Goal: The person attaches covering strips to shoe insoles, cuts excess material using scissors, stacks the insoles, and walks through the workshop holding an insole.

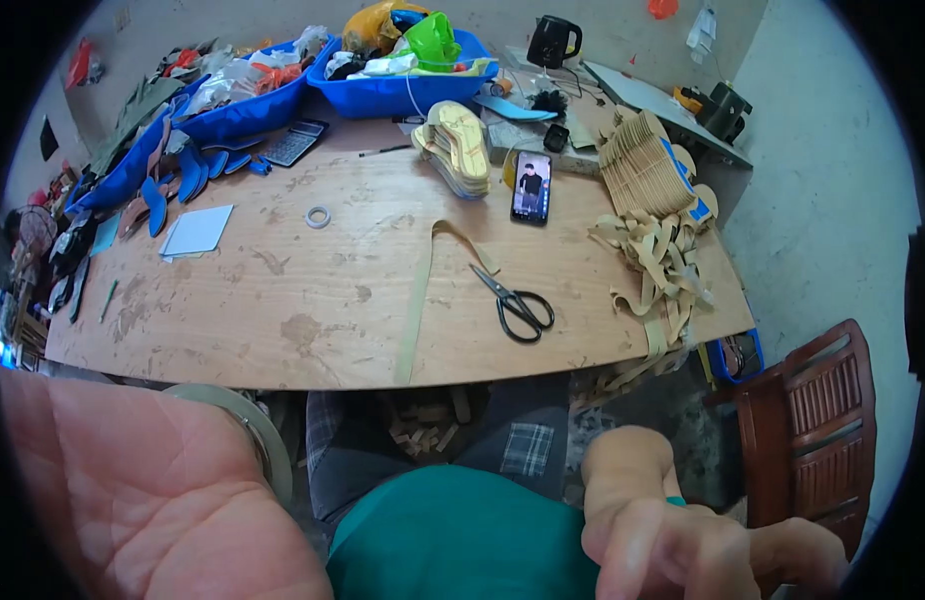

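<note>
My left hand (163, 500) is very close to the camera at the lower left, its bare palm facing me and its fingers out of the frame. My right hand (703, 545) is at the lower right, fingers bent and spread apart, with nothing visible in them; the fingertips are cut off. Neither hand touches the wooden table (253, 330). On it lie black-handled scissors (519, 306), blades partly spread, touching or close to a tan strap (418, 300) that bends over itself. A stack of yellowish sole-shaped pieces (455, 150) stands behind the scissors, beside a lit phone (531, 188).
Bundled tan straps (648, 170) and loose tangled strips (663, 260) occupy the right end. Blue bins (403, 95) full of bags line the back. A tape roll (319, 216), a calculator (296, 143) and white cards (197, 231) lie leftward. A wooden chair (813, 420) stands at right.
</note>
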The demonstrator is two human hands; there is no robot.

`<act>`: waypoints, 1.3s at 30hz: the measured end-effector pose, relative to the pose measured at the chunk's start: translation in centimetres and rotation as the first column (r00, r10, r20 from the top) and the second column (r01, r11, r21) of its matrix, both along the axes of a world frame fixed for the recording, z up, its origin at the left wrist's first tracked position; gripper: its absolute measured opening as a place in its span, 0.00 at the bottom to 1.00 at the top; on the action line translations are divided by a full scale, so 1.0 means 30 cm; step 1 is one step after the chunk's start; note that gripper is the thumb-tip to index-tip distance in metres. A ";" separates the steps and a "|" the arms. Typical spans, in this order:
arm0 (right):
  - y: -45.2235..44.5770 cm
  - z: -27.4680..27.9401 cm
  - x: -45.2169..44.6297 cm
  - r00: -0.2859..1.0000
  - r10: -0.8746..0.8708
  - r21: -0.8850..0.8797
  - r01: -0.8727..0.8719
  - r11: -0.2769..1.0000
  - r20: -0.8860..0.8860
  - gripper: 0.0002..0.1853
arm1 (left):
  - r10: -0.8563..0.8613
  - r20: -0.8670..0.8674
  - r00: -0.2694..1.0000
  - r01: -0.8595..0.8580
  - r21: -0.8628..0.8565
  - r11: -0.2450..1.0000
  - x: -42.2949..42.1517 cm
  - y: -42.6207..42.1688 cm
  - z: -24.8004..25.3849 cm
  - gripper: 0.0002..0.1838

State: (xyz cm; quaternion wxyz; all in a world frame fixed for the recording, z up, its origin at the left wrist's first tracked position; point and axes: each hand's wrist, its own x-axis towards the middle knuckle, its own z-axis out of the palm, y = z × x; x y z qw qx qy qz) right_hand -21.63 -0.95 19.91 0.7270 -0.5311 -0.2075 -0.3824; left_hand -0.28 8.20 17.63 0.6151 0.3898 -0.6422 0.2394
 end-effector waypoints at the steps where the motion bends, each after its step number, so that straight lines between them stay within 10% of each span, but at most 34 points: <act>1: -0.007 -0.003 -0.005 0.999 0.030 -0.009 -0.031 0.999 -0.016 0.16 | 0.005 0.000 1.000 -0.005 0.008 1.000 -0.001 -0.006 -0.002 0.22; 18: -0.263 -0.278 0.026 0.883 -0.394 -0.130 0.435 0.891 0.254 0.30 | 0.071 -0.045 0.996 -0.060 0.219 0.974 -0.004 -0.045 -0.048 0.24; 20: -0.319 -0.394 -0.041 0.867 -0.497 -0.355 0.467 0.810 0.008 0.27 | 0.075 -0.039 0.996 -0.064 0.242 0.968 0.019 -0.053 -0.046 0.24; 23: -0.362 -0.578 -0.143 0.734 -0.543 -0.420 0.377 0.826 -0.408 0.28 | 0.063 -0.009 0.998 -0.058 0.284 0.957 0.073 -0.073 -0.031 0.25; 25: -0.381 -0.740 -0.170 0.150 -0.739 -0.631 0.427 0.648 -0.657 0.25 | 0.038 0.005 0.999 -0.038 0.311 0.950 0.096 -0.103 -0.029 0.25; 26: -0.372 -0.847 -0.206 0.133 -0.738 -0.626 0.445 0.641 -0.662 0.25 | 0.019 0.010 1.000 -0.021 0.323 0.946 0.113 -0.126 -0.021 0.25; 27: -0.355 -0.950 -0.244 0.062 -0.719 -0.673 0.305 0.674 -0.692 0.31 | -0.001 0.011 1.000 -0.003 0.332 0.943 0.105 -0.137 -0.008 0.25; 29: -0.304 -1.047 -0.278 -0.050 -0.691 -0.689 0.156 0.708 -0.721 0.38 | -0.316 -0.578 0.752 0.616 0.445 0.650 -0.011 -0.182 -0.037 0.19; 31: -0.198 -1.075 -0.240 -0.051 -0.902 -0.899 -0.070 0.432 -0.430 0.44 | -0.301 -0.791 0.533 0.823 0.403 0.400 -0.072 -0.180 -0.019 0.15; 39: -0.188 -1.120 -0.196 -0.135 -0.912 -0.882 -0.235 0.409 -0.388 0.50 | -0.604 -0.533 0.592 0.798 0.488 0.352 -0.182 -0.258 -0.017 0.15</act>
